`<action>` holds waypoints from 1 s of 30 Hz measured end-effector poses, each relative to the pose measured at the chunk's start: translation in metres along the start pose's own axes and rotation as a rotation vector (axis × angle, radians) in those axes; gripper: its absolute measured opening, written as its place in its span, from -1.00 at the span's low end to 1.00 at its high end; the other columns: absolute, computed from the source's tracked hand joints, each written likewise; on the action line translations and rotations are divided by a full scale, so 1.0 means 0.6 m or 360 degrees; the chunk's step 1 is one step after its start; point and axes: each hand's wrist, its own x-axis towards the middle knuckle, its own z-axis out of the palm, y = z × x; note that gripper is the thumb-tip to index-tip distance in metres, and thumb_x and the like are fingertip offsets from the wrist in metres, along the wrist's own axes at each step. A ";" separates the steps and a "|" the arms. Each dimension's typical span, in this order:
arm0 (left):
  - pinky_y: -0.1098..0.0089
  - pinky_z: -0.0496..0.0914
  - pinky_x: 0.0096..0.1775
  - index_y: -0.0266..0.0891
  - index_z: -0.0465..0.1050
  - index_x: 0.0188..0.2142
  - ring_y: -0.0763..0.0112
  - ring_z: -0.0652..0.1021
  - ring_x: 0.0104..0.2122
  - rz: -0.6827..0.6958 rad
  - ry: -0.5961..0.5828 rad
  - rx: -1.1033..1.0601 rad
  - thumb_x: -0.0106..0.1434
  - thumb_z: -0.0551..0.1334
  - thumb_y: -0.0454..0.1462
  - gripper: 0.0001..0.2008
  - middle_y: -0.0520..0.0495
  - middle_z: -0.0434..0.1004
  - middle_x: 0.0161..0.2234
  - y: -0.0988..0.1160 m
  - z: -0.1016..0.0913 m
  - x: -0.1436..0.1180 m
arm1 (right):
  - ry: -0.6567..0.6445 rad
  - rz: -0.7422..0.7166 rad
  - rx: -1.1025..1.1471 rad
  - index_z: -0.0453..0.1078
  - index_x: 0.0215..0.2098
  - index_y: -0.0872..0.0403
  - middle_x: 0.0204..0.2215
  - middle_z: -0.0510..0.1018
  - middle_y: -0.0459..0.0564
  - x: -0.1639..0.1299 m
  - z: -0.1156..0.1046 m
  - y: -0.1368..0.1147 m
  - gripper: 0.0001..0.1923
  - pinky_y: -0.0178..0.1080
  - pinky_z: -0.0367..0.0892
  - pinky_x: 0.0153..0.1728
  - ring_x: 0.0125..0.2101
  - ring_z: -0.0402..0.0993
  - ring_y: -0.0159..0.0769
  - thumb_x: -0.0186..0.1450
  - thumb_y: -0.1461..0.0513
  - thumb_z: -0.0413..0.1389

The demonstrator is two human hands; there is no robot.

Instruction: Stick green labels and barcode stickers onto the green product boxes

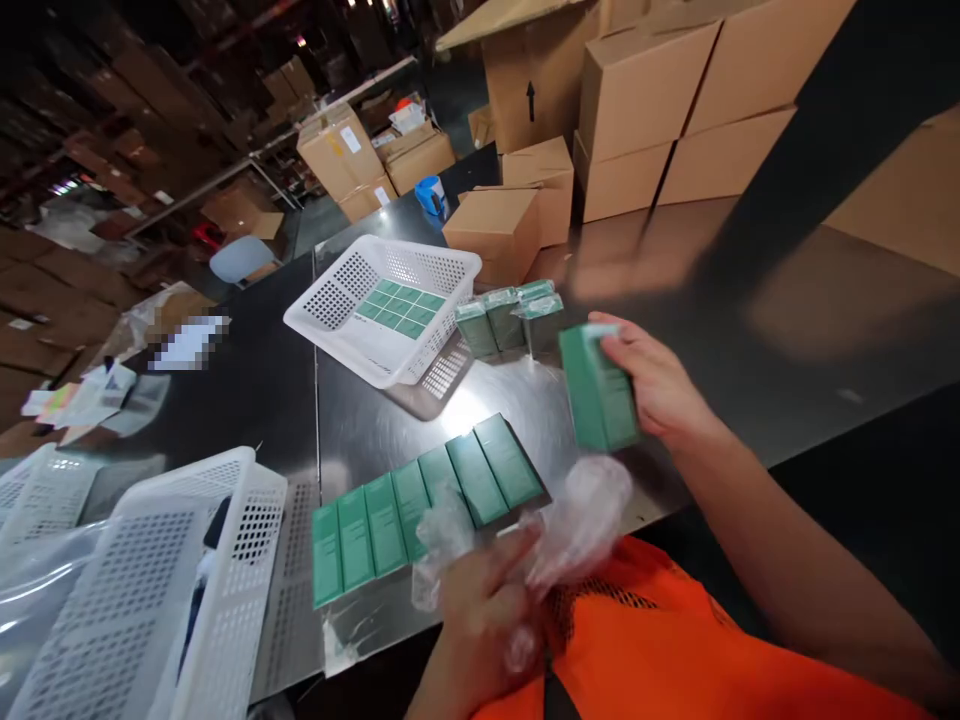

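Note:
My right hand (652, 380) grips a small green box (596, 390), held tilted above the metal table. Crumpled clear plastic wrap (589, 505) is in my left hand (491, 600), low at the table's front edge, with fingers curled round it. Just beyond that hand, several green boxes (405, 495) lie side by side in a row. Farther back stand several more green boxes (502, 320) that look plastic-wrapped. Beside them is a white perforated basket (382, 375) with green and white label-like squares (401, 308) on its bottom.
Another white basket (240, 560) stands at the near left, partly covered by clear plastic. Brown cartons (495, 225) are stacked at the back right. A blue tape roll (431, 195) sits near the far edge. Papers (97, 395) lie at the left.

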 end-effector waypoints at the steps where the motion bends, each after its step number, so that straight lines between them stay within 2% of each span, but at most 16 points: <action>1: 0.47 0.45 -0.42 -0.20 0.24 -0.62 0.41 0.65 -0.40 -0.0035 0.0025 -0.0204 0.29 0.16 -0.32 -0.67 -0.13 0.68 -0.29 -0.004 -0.002 -0.014 | -0.0049 0.0016 -0.0239 0.30 0.11 -0.04 -0.23 0.60 -0.02 0.003 0.005 0.015 -0.42 -0.15 0.52 -0.36 -0.34 0.57 -0.20 0.24 -0.10 0.21; 3: 0.51 0.39 -0.51 -0.19 0.12 -0.66 0.52 0.56 -0.58 -0.0055 0.0074 -0.0512 0.30 0.14 -0.29 -0.60 0.01 0.58 -0.55 -0.013 -0.008 -0.034 | -0.0176 -0.0069 -0.0775 0.32 0.11 -0.02 -0.17 0.57 0.04 -0.002 0.020 0.052 -0.44 -0.06 0.51 -0.25 -0.24 0.56 -0.12 0.25 -0.09 0.19; 5: 0.54 0.27 -0.62 -0.19 0.05 -0.69 0.60 0.42 -0.74 0.0005 0.0129 -0.0615 0.32 0.10 -0.28 -0.56 0.11 0.40 -0.73 -0.021 -0.019 -0.044 | -0.0242 -0.0241 -0.1179 0.38 0.08 0.02 -0.01 0.51 0.18 -0.017 0.037 0.088 -0.45 0.13 0.41 -0.02 0.01 0.44 0.09 0.26 -0.10 0.17; 7: 0.50 0.21 -0.67 -0.16 0.19 -0.65 0.58 0.38 -0.78 0.0016 0.0213 -0.0549 0.35 0.07 -0.24 -0.59 0.12 0.35 -0.77 -0.024 -0.039 -0.046 | -0.0263 -0.0344 -0.1417 0.38 0.12 0.03 0.18 0.36 0.26 -0.034 0.048 0.112 -0.44 0.30 0.22 0.11 0.19 0.23 0.24 0.30 -0.10 0.12; 8: 0.48 0.22 -0.65 -0.16 0.29 -0.60 0.55 0.39 -0.76 -0.0043 0.0233 -0.0507 0.36 0.05 -0.21 -0.62 0.10 0.36 -0.76 -0.023 -0.052 -0.046 | -0.0300 -0.0368 -0.1496 0.36 0.16 0.03 0.22 0.32 0.27 -0.039 0.050 0.119 -0.44 0.35 0.18 0.12 0.22 0.17 0.26 0.34 -0.10 0.06; 10: 0.44 0.26 -0.60 -0.16 0.43 -0.48 0.49 0.42 -0.72 -0.0213 0.0180 -0.0421 0.39 0.05 -0.19 -0.67 0.07 0.41 -0.71 -0.018 -0.084 -0.047 | -0.0434 -0.0431 -0.1638 0.31 0.22 0.00 0.21 0.33 0.24 -0.044 0.045 0.121 -0.47 0.31 0.21 0.13 0.22 0.21 0.18 0.42 -0.07 -0.08; 12: 0.42 0.24 -0.58 -0.16 0.43 -0.51 0.48 0.41 -0.70 -0.0360 0.0071 -0.0368 0.41 0.04 -0.18 -0.62 0.07 0.37 -0.71 -0.014 -0.117 -0.056 | -0.0640 -0.0475 -0.1652 0.26 0.27 0.00 0.21 0.35 0.22 -0.042 0.034 0.114 -0.44 0.20 0.20 0.20 0.23 0.23 0.06 0.46 -0.07 -0.16; 14: 0.43 0.22 -0.58 -0.17 0.37 -0.59 0.48 0.39 -0.68 -0.0485 -0.0008 -0.0307 0.40 0.06 -0.13 -0.57 0.06 0.31 -0.70 -0.014 -0.148 -0.075 | -0.0879 -0.0495 -0.1645 0.14 0.36 0.06 0.30 0.21 0.27 -0.040 0.022 0.103 -0.28 0.15 0.12 0.27 0.31 0.12 0.04 0.40 -0.17 -0.09; 17: 0.47 0.29 -0.55 -0.20 0.30 -0.67 0.49 0.44 -0.60 -0.0688 0.0032 -0.0036 0.30 0.20 -0.19 -0.59 0.02 0.36 -0.58 -0.020 -0.187 -0.116 | -0.1213 -0.0501 -0.1742 -0.02 0.43 0.14 0.42 -0.11 0.33 -0.043 0.011 0.092 0.21 0.22 -0.06 0.32 0.40 -0.27 0.22 0.06 -0.34 0.19; 19: 0.50 0.34 -0.47 -0.20 0.26 -0.70 0.50 0.48 -0.53 -0.0837 0.0126 0.0214 0.24 0.27 -0.27 -0.60 0.01 0.42 -0.51 -0.022 -0.208 -0.143 | -0.1311 -0.0503 -0.1800 -0.04 0.44 0.13 0.44 -0.19 0.31 -0.048 0.009 0.089 0.28 0.26 -0.11 0.32 0.41 -0.42 0.25 -0.02 -0.33 0.26; 23: 0.50 0.37 -0.39 -0.19 0.30 -0.66 0.47 0.50 -0.51 -0.1206 0.0219 0.0482 0.24 0.30 -0.17 -0.62 0.05 0.45 -0.52 -0.020 -0.235 -0.182 | -0.1393 -0.0532 -0.1818 -0.07 0.45 0.06 0.45 -0.24 0.23 -0.053 0.015 0.087 0.09 0.24 -0.08 0.31 0.41 -0.48 0.17 0.16 -0.22 0.23; 26: 0.46 0.36 -0.39 -0.16 0.39 -0.56 0.40 0.53 -0.52 -0.1684 0.0139 0.0768 0.23 0.24 -0.01 -0.64 0.06 0.48 -0.54 -0.032 -0.240 -0.198 | -0.1447 -0.0548 -0.1873 -0.10 0.46 0.04 0.46 -0.27 0.20 -0.052 0.022 0.084 0.06 0.24 -0.02 0.29 0.41 -0.51 0.18 0.20 -0.16 0.24; 28: 0.41 0.39 -0.38 -0.12 0.50 -0.36 0.28 0.59 -0.46 -0.2076 0.0045 0.0970 0.22 0.20 0.06 -0.67 0.03 0.57 -0.47 -0.052 -0.237 -0.205 | -0.1469 -0.0554 -0.1912 -0.13 0.46 0.04 0.46 -0.29 0.19 -0.051 0.026 0.084 0.06 0.24 0.02 0.27 0.40 -0.52 0.20 0.20 -0.15 0.24; 30: 0.31 0.44 -0.32 -0.09 0.48 -0.01 0.10 0.64 -0.34 -0.2387 -0.0073 0.1043 0.23 0.14 0.11 -0.52 -0.07 0.65 -0.35 -0.078 -0.231 -0.209 | -0.1468 -0.0597 -0.1929 -0.15 0.47 0.03 0.46 -0.30 0.19 -0.052 0.030 0.085 0.08 0.25 0.06 0.26 0.40 -0.52 0.22 0.20 -0.16 0.24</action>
